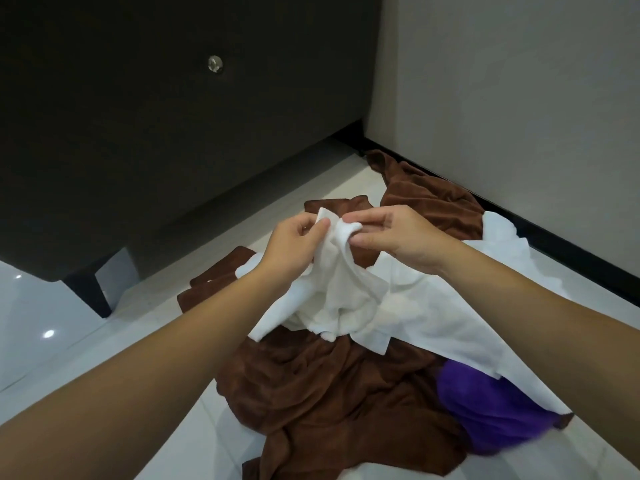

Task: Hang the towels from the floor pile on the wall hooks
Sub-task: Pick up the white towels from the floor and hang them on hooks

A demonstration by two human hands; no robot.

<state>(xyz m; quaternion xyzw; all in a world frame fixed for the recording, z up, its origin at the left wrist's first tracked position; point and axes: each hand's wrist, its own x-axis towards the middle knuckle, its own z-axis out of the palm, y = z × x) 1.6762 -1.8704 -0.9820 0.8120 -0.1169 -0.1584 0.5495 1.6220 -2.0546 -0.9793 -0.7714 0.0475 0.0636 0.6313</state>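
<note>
White towel (336, 289) is lifted by its top edge, and both hands are clamped on it. The left hand (298, 244) pinches one bunched bit of the hem between thumb and curled fingers. The right hand (398, 237) pinches the next bit of the hem between thumb and forefinger, with its other fingers loosely bent. The hands are close together, with only a short fold of hem between them. The rest of the towel hangs down from the hands in soft folds, and its lower part rests on the pile (311, 410) directly below.

The pile sits on the floor (145, 299) near the far right corner, where a dark panel (138, 133) meets a grey wall (519, 98). Brown towels (433, 202) make up most of it, spreading from that corner toward the near edge of the floor. A second white cloth (450, 306) lies flatter under the right forearm, just beside the held towel and overlapping the brown ones. A purple towel (491, 410) pokes out from under that cloth on the near right side.

The dark panel carries a small round metal knob (215, 64). A dark skirting strip (554, 244) runs along the foot of the grey wall. The floor is pale and glossy, with light spots reflected at its left edge.
</note>
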